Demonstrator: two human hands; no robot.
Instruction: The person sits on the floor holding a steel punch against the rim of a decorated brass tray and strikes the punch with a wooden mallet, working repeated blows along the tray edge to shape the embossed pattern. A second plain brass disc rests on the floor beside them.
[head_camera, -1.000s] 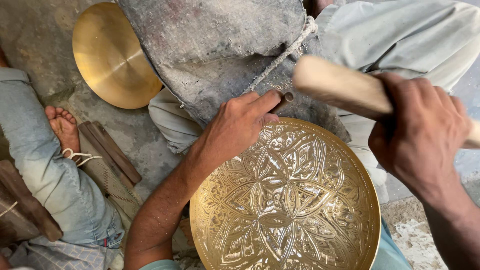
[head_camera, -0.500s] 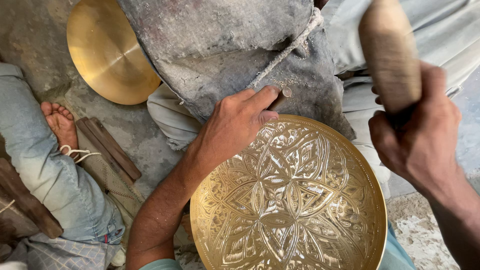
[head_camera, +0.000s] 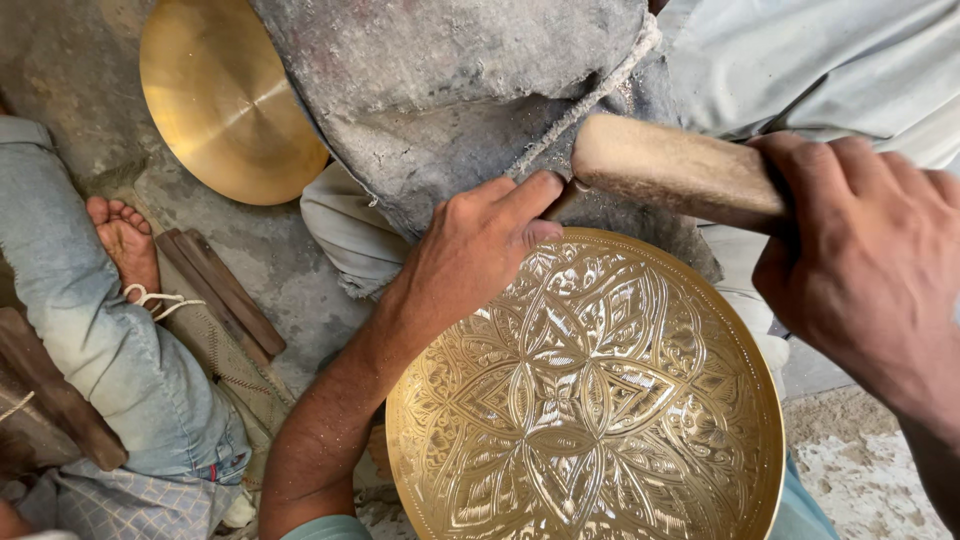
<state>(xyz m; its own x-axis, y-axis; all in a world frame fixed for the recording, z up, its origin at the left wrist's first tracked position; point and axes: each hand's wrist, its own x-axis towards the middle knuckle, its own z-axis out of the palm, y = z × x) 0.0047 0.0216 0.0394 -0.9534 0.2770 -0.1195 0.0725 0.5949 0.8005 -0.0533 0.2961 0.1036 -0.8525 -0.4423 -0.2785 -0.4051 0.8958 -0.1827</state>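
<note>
Where half a second ago the wooden mallet (head_camera: 680, 172) stood raised and nearly upright above the engraved brass tray (head_camera: 585, 395), it now lies almost level, its blunt end down against the top of a thin metal punch (head_camera: 562, 198) at the tray's upper rim. The right hand (head_camera: 865, 265) is clenched around the mallet's handle, just above the tray's right edge. The left hand (head_camera: 475, 250) has stayed at the tray's upper left rim, fingers curled and thumb forward, pinching the punch, whose tip is hidden behind the fingers. The tray itself lies tilted in the person's lap, its flower pattern facing up, much as before. Behind the tray's upper rim a grey, dusty cloth-covered block (head_camera: 470, 100) bound with a cord rises. Well left of the tray, another person's bare foot (head_camera: 125, 240) and jeans-clad leg (head_camera: 110, 350) rest on the floor, with a plain brass disc (head_camera: 225, 100) leaning up and left of the tray.
</note>
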